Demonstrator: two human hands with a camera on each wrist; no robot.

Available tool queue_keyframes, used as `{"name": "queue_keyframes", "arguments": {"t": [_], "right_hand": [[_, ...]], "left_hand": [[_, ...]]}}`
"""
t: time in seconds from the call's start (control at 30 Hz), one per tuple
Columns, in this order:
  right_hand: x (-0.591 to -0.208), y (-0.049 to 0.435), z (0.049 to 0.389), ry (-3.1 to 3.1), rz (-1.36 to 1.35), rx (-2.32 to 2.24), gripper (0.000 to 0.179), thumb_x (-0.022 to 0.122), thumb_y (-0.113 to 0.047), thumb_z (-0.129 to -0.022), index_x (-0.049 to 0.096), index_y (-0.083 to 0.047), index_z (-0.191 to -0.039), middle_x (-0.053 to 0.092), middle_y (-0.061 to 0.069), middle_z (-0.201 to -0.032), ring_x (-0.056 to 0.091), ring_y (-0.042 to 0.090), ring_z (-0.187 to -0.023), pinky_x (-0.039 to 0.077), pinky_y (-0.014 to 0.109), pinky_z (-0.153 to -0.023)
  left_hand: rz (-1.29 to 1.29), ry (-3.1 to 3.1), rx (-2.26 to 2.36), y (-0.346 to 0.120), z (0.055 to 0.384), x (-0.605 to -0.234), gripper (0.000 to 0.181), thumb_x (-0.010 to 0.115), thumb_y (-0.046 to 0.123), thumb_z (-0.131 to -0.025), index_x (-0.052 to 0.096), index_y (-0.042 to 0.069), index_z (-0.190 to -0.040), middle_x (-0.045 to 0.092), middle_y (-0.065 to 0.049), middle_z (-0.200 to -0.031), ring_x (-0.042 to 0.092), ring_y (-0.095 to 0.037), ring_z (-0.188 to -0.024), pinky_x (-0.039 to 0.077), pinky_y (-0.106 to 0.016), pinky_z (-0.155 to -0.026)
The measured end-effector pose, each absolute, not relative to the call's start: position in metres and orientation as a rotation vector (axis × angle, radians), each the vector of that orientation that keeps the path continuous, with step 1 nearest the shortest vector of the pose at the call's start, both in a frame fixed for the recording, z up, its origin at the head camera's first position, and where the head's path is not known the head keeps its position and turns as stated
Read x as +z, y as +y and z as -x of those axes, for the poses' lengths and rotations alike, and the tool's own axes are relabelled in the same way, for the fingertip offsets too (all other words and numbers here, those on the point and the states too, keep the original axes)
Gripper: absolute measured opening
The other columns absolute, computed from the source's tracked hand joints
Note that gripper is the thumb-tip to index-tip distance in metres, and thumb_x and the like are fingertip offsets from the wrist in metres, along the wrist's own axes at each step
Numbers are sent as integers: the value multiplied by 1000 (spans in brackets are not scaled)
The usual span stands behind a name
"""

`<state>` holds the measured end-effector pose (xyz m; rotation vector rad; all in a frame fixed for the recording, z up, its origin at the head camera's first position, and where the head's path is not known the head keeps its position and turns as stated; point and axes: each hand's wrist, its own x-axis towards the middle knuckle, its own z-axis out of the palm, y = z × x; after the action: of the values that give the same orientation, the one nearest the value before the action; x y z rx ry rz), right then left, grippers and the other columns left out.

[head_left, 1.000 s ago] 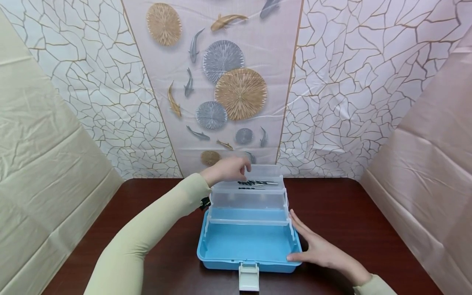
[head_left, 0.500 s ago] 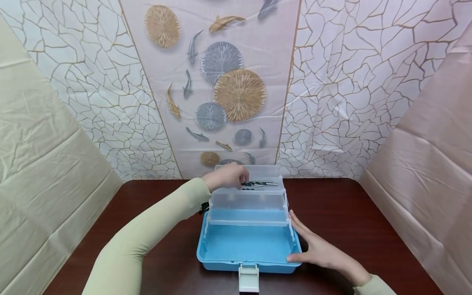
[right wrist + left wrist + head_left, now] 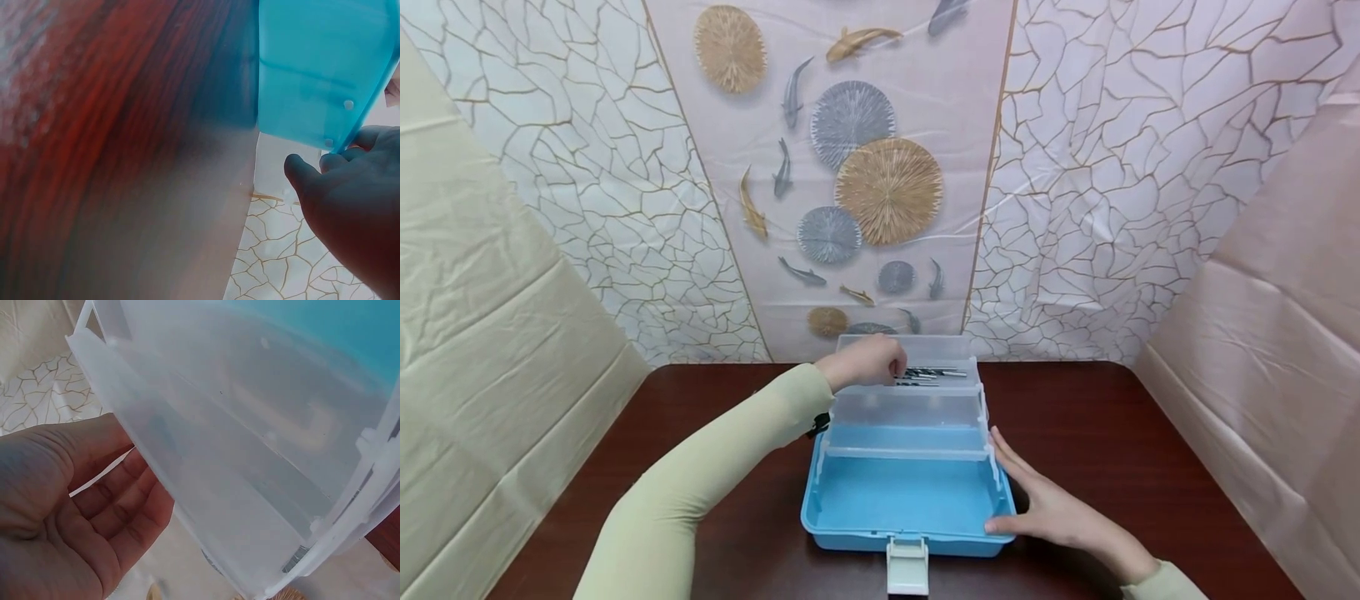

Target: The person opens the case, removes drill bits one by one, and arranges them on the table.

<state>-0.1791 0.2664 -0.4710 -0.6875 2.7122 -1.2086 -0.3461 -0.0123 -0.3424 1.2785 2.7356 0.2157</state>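
Note:
An opened blue toolbox [image 3: 906, 543] has tiered translucent trays [image 3: 910, 406] raised at its back. Several drill bits [image 3: 946, 372] with dark twisted flutes and bright shanks lie in the upper tray. My left hand [image 3: 868, 360] reaches to that tray's left end with curled fingers, over the near ends of the bits. In the left wrist view, thumb and fingertips disappear behind the tray rim [image 3: 150, 464], so whether they pinch a bit is hidden. My right hand [image 3: 1051, 510] rests on the box's right side, fingers straight and spread along the wall, thumb on the front rim.
A white latch [image 3: 907, 568] hangs down at the front of the box. Behind its left side, partly covered by my sleeve, a small black thing [image 3: 820, 423] shows. The dark wooden table [image 3: 1097, 425] ends at a patterned cloth wall [image 3: 887, 167].
My left hand has come down into the upper tray, and its fingers have curled closer over the left ends of the drill bits. My right hand stays at the box.

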Motion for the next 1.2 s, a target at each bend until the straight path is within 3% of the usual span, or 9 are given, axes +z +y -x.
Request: {"name": "queue_keyframes", "arguments": {"t": [0.13,0.33,0.43,0.5,0.6,0.77,0.9,1.07,1.2], "right_hand": [[-470,267,179,2697,693,-1233,104,78,-37,-73,12,-16,-150,-2,-2,-155,8,28,-137,21,59,-99],[-470,266,180,2691,692,-1225,104,78,-36,-73,11,-17,-150,-2,-3,-154,7,27,-137,21,58,-100],[-470,266,180,2697,692,-1218,103,78,-37,-73,11,-17,-150,-2,-3,-154,7,26,-137,21,57,-100],[-470,266,180,2703,695,-1213,103,78,-37,-73,11,-17,-150,-2,-3,-154,7,26,-137,22,57,-100],[-470,266,180,2708,702,-1211,104,78,-37,-74,11,-16,-150,-2,-3,-154,7,26,-137,21,57,-100],[-470,267,180,2715,705,-1200,103,77,-37,-74,11,-16,-150,-2,-3,-154,7,26,-137,22,52,-102],[-469,267,179,2722,708,-1193,102,77,-37,-74,11,-16,-150,-2,-4,-154,7,26,-138,21,39,-104],[-469,267,179,2717,698,-1195,102,77,-37,-74,11,-17,-150,-2,-4,-154,7,26,-138,21,37,-105],[-470,266,179,2713,683,-1183,102,76,-38,-75,10,-17,-150,-3,-4,-154,7,25,-138,23,46,-103]], "left_hand": [[-1262,2740,249,-11,348,-344,11,67,4,-82,71,12,-89,61,4,-79,55,-10,-71,46,-25,-68],[-1218,2764,233,-10,350,-348,5,69,9,-83,70,13,-87,61,6,-78,56,-9,-72,46,-26,-71],[-1225,2767,228,-10,350,-347,5,69,9,-83,70,12,-87,62,5,-79,56,-10,-74,42,-32,-90],[-1236,2762,221,-10,351,-346,5,69,8,-83,70,11,-88,63,5,-79,57,-10,-75,33,-37,-101],[-1248,2746,194,-10,354,-345,6,69,8,-82,70,11,-87,62,6,-78,57,-10,-75,25,-39,-106],[-1242,2708,185,-12,358,-346,7,68,8,-84,68,11,-90,62,6,-82,57,-9,-76,41,-30,-88],[-1238,2695,209,-14,356,-346,8,64,7,-86,66,9,-93,61,3,-84,56,-10,-76,45,-27,-79],[-1277,2708,163,-14,354,-347,10,58,4,-89,65,9,-92,57,4,-76,52,-10,-70,29,-36,-104],[-1289,2714,144,-13,353,-349,16,50,0,-89,63,10,-86,52,5,-69,45,-10,-63,21,-38,-108]]}}
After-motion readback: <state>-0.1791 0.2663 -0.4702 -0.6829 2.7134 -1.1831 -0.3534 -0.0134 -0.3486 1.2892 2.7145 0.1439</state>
